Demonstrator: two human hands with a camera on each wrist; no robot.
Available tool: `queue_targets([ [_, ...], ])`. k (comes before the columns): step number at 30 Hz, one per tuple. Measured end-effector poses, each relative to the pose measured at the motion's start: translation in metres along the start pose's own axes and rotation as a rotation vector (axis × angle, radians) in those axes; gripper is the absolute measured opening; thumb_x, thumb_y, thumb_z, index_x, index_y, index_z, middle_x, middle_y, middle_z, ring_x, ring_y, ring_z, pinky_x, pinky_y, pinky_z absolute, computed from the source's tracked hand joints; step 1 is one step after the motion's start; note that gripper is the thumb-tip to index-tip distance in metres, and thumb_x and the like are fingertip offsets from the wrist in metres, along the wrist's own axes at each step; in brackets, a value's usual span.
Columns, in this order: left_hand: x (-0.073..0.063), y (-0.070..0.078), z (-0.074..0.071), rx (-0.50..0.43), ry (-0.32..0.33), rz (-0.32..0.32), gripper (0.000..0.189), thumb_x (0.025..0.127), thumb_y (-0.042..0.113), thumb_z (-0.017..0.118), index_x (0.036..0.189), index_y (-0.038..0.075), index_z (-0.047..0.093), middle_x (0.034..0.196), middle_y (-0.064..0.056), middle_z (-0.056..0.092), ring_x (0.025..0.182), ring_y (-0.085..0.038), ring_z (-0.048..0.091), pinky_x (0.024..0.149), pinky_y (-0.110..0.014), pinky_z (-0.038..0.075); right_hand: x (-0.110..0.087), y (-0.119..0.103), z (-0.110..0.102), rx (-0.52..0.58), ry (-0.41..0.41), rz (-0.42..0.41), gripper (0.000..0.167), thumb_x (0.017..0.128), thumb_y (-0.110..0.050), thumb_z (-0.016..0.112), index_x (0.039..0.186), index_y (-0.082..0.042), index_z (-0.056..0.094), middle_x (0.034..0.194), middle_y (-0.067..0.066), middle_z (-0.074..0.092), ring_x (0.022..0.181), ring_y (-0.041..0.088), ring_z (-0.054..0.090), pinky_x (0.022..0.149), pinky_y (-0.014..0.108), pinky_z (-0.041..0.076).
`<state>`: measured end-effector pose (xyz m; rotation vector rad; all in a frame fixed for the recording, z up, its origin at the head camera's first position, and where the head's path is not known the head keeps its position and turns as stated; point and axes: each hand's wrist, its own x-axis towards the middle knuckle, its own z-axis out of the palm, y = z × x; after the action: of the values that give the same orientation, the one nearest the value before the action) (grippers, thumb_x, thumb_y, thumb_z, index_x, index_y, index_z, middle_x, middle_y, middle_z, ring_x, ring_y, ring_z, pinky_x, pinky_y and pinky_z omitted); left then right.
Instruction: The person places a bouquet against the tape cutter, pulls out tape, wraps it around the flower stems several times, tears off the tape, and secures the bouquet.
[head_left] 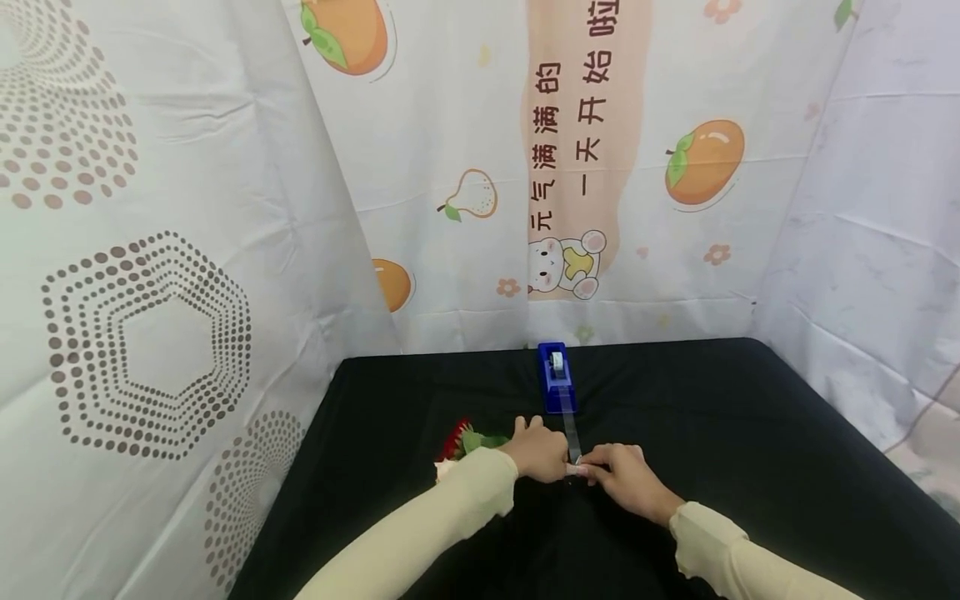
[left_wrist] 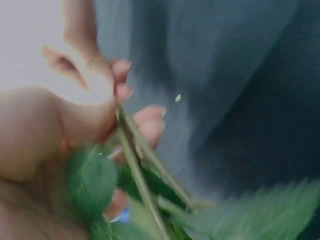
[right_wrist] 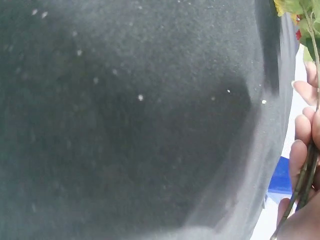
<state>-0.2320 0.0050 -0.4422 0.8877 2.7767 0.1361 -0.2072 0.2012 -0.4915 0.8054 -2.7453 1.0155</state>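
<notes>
In the head view, my left hand (head_left: pixel 542 452) grips a small bunch of flowers by its stems. The red flower heads (head_left: pixel 453 442) and green leaves (head_left: pixel 474 440) lie to its left, with a pale bloom (head_left: pixel 444 469) partly behind the sleeve. Thin brown-green stems (left_wrist: pixel 137 172) run out from the thumb in the left wrist view, among serrated leaves (left_wrist: pixel 92 175). My right hand (head_left: pixel 630 482) pinches at the stem end, where a whitish bit shows. Clear tape (head_left: pixel 572 433) stretches from a blue tape dispenser (head_left: pixel 556 379) down to the fingertips. Stems (right_wrist: pixel 302 187) also show in the right wrist view.
A black cloth (head_left: pixel 690 400) covers the table, with small pale specks on it. The dispenser stands near the back edge. White printed curtains (head_left: pixel 450 150) hang behind and at both sides.
</notes>
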Motion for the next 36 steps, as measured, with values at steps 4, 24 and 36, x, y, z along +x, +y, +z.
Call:
queue_targets([
  [4,0.003,-0.01,-0.011,-0.389,-0.164,-0.036,0.037,0.103,0.037,0.061,0.079,0.016,0.079,0.072,0.005,0.071,0.085,-0.011,0.061,0.11,-0.047,0.032,-0.002,0.001,-0.006,-0.025,0.027,-0.042,0.012,0.098,-0.019,0.07,0.099,-0.021,0.082,0.075,-0.019,0.06,0.069,-0.002,0.054,0.07,0.028,0.045],
  [24,-0.003,-0.011,0.02,0.073,0.282,0.126,0.026,0.097,0.037,0.07,0.076,0.028,0.081,0.069,0.021,0.063,0.077,-0.01,0.038,0.078,-0.035,0.024,-0.005,-0.003,-0.001,-0.026,0.08,0.021,0.013,0.097,-0.021,0.072,0.102,-0.017,0.083,0.075,-0.02,0.059,0.066,-0.001,0.049,0.068,0.027,0.04],
  [36,-0.007,-0.013,0.039,0.41,0.588,0.268,0.024,0.098,0.037,0.067,0.081,0.029,0.082,0.076,0.011,0.068,0.085,-0.014,0.038,0.079,-0.034,0.026,-0.002,-0.002,-0.005,0.009,-0.015,0.112,0.02,0.102,-0.029,0.066,0.107,-0.016,0.081,0.077,-0.017,0.058,0.069,0.002,0.05,0.077,0.037,0.034],
])
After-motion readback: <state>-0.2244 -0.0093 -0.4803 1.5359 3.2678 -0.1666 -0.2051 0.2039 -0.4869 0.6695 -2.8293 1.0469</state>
